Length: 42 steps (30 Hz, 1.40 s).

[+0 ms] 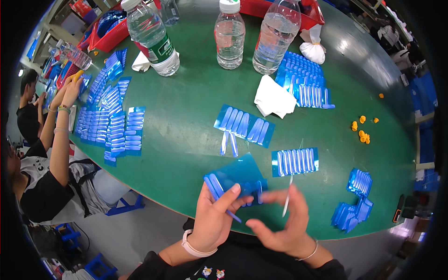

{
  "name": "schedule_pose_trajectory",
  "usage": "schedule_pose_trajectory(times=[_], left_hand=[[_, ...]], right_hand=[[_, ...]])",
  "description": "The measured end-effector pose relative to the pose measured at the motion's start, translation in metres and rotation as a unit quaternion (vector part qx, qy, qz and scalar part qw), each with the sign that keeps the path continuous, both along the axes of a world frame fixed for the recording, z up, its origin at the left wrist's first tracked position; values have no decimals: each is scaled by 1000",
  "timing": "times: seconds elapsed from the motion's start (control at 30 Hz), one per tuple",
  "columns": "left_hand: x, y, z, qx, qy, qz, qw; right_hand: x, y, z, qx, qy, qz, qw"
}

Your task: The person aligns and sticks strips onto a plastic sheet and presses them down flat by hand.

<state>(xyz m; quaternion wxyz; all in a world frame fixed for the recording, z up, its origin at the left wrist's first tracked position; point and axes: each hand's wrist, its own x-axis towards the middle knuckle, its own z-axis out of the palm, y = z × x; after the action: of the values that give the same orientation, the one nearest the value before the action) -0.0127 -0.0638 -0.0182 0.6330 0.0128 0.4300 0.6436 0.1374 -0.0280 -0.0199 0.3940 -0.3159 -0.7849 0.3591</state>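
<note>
My left hand (214, 212) is closed on a blue film sheet (240, 170), thumb on top and fingers beneath. Slim blue strips (214, 185) lie along that sheet's left edge, and one long strip (233, 216) angles out below my thumb. Close by on the right, my right hand (291, 226) has its thumb and fingers spread, the index finger smeared by motion near the sheet's edge. A thin white stick (286, 205) appears tucked between its fingers. Just beyond lie two more sheets of blue strips, one (295, 162) straight, the other (245, 126) with two strips hanging off.
Piled strip sheets (112, 112) cover the left of the green table (186, 154). Bottles (229, 37), a white tissue (275, 96) and another strip stack (301, 74) stand farther back. Yellow finger cots (364, 136) and strip bundles (353, 212) lie right. A co-worker (51, 177) sits left.
</note>
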Motion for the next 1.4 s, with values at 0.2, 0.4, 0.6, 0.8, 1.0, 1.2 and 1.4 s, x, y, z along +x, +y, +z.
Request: schedule_pose_trajectory(times=[0.2, 0.4, 0.6, 0.8, 1.0, 1.2, 1.4], left_hand=[[20, 11, 1, -17, -38, 39, 998], [21, 1, -5, 36, -56, 12, 998], [5, -11, -16, 31, 111, -90, 989], [3, -9, -15, 25, 113, -151, 982], [-1, -1, -12, -11, 147, -36, 988], [10, 4, -8, -18, 132, -59, 989], [18, -5, -7, 5, 172, -114, 978]], right_hand=[[-15, -14, -16, -111, 48, -51, 991], [0, -3, -10, -234, 108, -93, 962], [15, 12, -13, -344, 176, -58, 921], [24, 18, -14, -287, 105, -43, 951], [40, 14, -10, -13, 18, -36, 999], [28, 5, -14, -73, 85, -56, 992], [13, 3, -15, -50, 65, -59, 995]])
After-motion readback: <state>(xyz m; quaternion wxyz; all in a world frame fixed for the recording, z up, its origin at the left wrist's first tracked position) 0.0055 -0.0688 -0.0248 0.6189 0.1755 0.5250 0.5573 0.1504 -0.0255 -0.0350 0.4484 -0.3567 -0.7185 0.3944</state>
